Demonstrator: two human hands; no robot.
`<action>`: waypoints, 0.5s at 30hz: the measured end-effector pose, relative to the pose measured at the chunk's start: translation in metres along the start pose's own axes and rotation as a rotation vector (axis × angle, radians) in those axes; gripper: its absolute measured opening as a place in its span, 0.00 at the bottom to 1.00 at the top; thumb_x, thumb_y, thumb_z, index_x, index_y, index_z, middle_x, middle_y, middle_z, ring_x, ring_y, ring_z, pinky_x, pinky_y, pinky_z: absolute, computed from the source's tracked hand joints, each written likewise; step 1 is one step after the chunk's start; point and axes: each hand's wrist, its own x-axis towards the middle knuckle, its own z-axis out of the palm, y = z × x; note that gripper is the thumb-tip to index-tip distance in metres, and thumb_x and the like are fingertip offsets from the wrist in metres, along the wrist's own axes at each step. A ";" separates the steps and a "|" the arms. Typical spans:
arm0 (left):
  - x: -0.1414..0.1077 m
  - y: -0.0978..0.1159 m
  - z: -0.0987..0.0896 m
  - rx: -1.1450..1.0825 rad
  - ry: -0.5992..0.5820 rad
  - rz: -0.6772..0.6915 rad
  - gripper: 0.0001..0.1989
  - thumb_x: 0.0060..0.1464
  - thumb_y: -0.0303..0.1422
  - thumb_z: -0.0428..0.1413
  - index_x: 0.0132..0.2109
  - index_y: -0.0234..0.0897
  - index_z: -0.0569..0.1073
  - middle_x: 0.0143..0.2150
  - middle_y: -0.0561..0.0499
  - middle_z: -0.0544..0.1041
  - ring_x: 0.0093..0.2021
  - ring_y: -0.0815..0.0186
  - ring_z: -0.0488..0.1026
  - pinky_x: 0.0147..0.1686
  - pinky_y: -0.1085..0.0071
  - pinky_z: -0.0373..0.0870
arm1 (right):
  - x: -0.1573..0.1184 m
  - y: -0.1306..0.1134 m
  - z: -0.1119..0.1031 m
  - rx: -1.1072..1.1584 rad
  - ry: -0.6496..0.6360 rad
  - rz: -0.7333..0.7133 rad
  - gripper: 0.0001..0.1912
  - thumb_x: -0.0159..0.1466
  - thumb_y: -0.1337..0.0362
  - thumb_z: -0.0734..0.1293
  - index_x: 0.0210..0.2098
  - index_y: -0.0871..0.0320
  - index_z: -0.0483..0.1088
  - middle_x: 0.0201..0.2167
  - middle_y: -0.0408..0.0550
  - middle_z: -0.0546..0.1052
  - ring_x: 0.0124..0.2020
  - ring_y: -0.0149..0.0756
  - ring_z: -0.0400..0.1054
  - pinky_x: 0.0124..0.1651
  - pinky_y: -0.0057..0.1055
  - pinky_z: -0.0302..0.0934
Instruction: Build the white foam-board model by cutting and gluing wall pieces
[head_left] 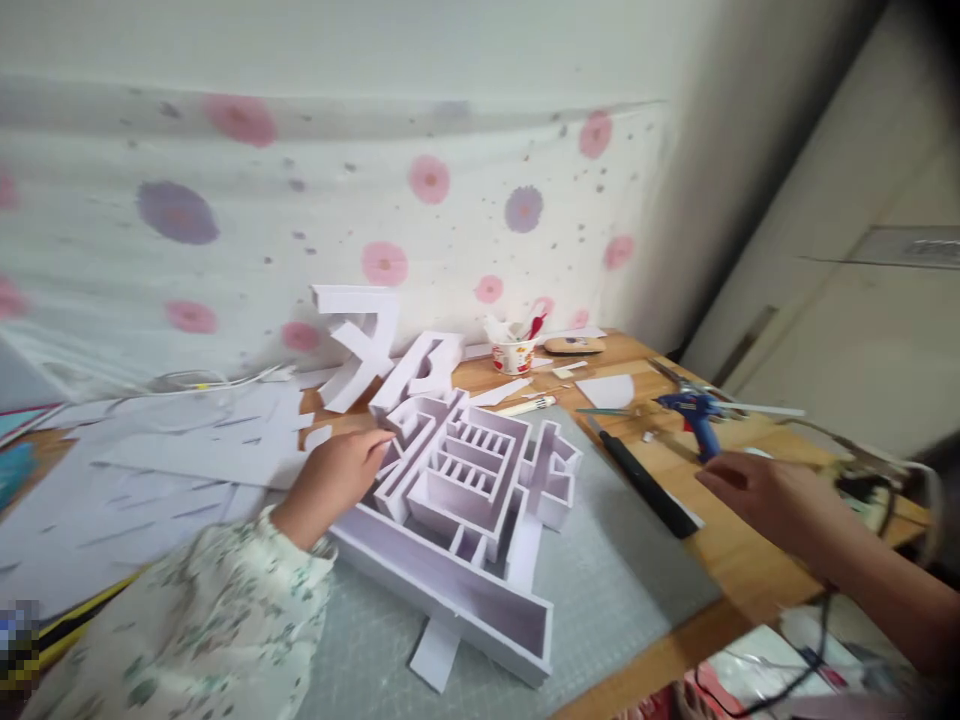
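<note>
on the gray mat (630,612), atop a wooden table (780,565), can see the white hollow frame (442,592), lying with narrow walls and small compartments facing up. at its upper left, reaching in with the left hand (330,488), fingertips drawn narrow by the walls; cannot tell whether gripping one. over the table's right side, holding the right hand (780,505) well apart from the frame, narrow, with thumb and fingers together, near the handle of the blue glue gun (697,415); cannot make out anything between the fingertips. between the frame and that hand, can see a long black tool (649,487) lying aslant across the mat's edge. below the frame's long front wall, can spot a white strip (436,652) sticking out. behind, can see two more white shapes (363,355), then a cup (514,357) of tools near a small case (574,345). to the left, can see loose white sheets (202,450).
</note>
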 end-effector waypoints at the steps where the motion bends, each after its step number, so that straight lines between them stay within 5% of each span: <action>1: 0.001 -0.005 0.003 -0.005 -0.008 -0.022 0.21 0.58 0.36 0.44 0.50 0.39 0.78 0.48 0.47 0.81 0.47 0.54 0.77 0.47 0.62 0.70 | 0.000 0.007 -0.005 0.005 -0.003 0.066 0.15 0.60 0.50 0.61 0.26 0.50 0.73 0.24 0.44 0.79 0.27 0.41 0.73 0.29 0.34 0.60; 5: 0.004 -0.016 0.006 -0.027 -0.069 -0.083 0.22 0.57 0.39 0.44 0.51 0.44 0.78 0.49 0.51 0.81 0.49 0.55 0.77 0.45 0.65 0.69 | 0.007 0.025 -0.007 0.032 -0.002 0.255 0.18 0.62 0.49 0.61 0.33 0.57 0.73 0.31 0.54 0.79 0.33 0.46 0.73 0.32 0.36 0.60; 9: 0.006 -0.017 0.003 -0.051 -0.056 -0.122 0.21 0.55 0.42 0.46 0.47 0.42 0.78 0.44 0.50 0.82 0.43 0.55 0.78 0.40 0.67 0.67 | 0.031 0.024 0.016 0.096 0.006 0.305 0.23 0.63 0.52 0.61 0.50 0.61 0.70 0.45 0.57 0.78 0.42 0.43 0.74 0.41 0.33 0.63; 15: 0.008 -0.019 0.001 -0.153 -0.002 -0.093 0.15 0.52 0.41 0.49 0.32 0.39 0.78 0.32 0.49 0.81 0.33 0.57 0.75 0.33 0.67 0.61 | 0.066 0.021 0.039 0.087 -0.020 0.339 0.16 0.61 0.54 0.64 0.40 0.59 0.76 0.29 0.52 0.78 0.31 0.43 0.73 0.35 0.36 0.64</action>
